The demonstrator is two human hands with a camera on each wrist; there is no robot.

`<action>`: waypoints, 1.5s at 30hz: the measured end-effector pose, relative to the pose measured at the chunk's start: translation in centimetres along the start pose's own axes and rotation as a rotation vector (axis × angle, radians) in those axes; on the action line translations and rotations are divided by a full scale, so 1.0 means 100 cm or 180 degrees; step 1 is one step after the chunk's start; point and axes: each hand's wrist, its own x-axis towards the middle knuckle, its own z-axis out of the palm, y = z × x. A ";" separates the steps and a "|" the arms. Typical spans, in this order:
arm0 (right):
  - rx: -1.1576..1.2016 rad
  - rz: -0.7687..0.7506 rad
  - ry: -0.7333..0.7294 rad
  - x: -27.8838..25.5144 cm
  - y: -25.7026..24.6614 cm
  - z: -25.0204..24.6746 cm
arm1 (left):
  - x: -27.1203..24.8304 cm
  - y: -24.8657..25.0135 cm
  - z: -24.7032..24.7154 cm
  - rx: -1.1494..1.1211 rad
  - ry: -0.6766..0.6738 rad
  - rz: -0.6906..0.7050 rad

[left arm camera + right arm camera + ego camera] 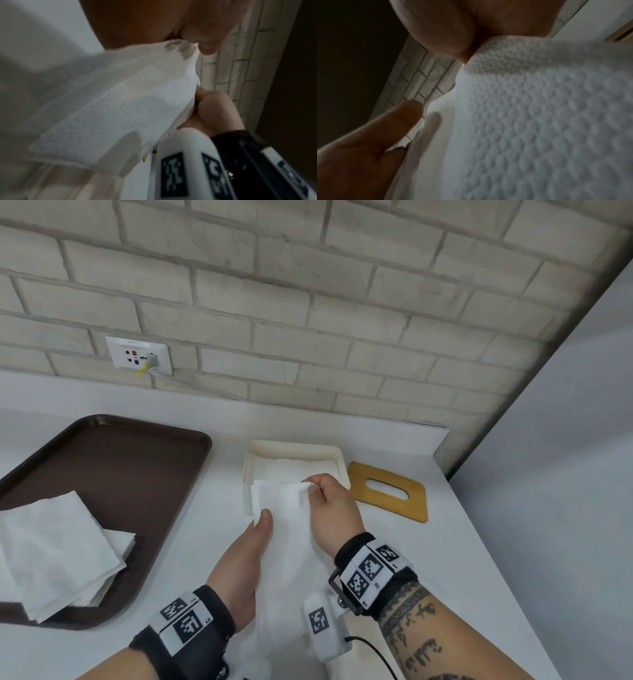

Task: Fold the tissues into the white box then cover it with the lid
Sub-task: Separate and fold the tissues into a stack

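A white embossed tissue (287,508) is held up between both hands just in front of the white box (294,445). My left hand (262,522) holds its left edge, thumb on top and fingers hidden beneath. My right hand (313,486) pinches its upper right corner over the box's near rim. Folded tissue lies inside the box. The wooden lid (416,501), with an oval slot, lies flat right of the box. In the left wrist view the tissue (111,108) drapes from the fingertips. In the right wrist view the tissue (530,115) fills the frame under the thumb (445,33).
A brown tray (120,467) sits at the left with a stack of unfolded tissues (58,549) on its near corner. A brick wall with a socket (138,356) runs behind the white counter. A plain wall (565,440) bounds the counter on the right.
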 end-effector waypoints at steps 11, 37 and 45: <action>0.0406 0.0008 -0.0005 -0.006 0.003 -0.008 | 0.002 -0.001 0.003 0.0214 0.0151 0.0459; 0.1115 0.0366 -0.0618 -0.051 0.054 0.080 | -0.046 -0.001 -0.134 0.1794 0.1916 0.1187; 0.1222 0.0366 -0.0297 -0.050 0.052 0.080 | -0.033 0.000 -0.131 0.1814 0.1951 0.1463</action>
